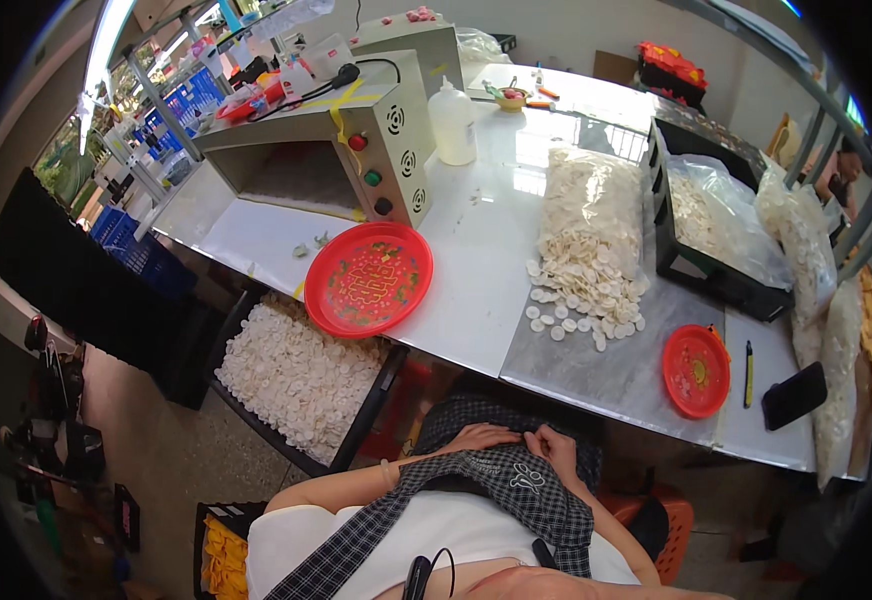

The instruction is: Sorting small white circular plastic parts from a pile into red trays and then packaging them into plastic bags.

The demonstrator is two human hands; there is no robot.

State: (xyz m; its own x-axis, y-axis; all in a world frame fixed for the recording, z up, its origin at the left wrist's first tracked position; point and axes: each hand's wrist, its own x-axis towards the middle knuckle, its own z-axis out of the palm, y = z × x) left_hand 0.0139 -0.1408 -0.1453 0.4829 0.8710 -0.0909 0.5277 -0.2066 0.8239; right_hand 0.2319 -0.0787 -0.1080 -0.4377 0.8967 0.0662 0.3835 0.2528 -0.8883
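Observation:
My left hand (483,437) lies on the dark checked apron (461,412) over my lap, its fingers stretched out flat and pointing toward the right. Beside it, a little apart, rests my right hand (553,450), its fingers curled against the cloth; anything inside them is hidden. In front of me on the table, a clear plastic bag (596,185) spills a pile of flat, round, off-white discs (596,290). A red round tray (371,280) with a gold pattern sits at the table's left front edge. A smaller red plate (696,370) is on the right.
Left of my lap, a black bin (386,385) holds many white pieces. A grey metal box with buttons (386,140) and a white squeeze bottle (453,125) stand behind the tray. At right are a black crate (731,280), a yellow pen-like tool (749,375) and a phone (794,397).

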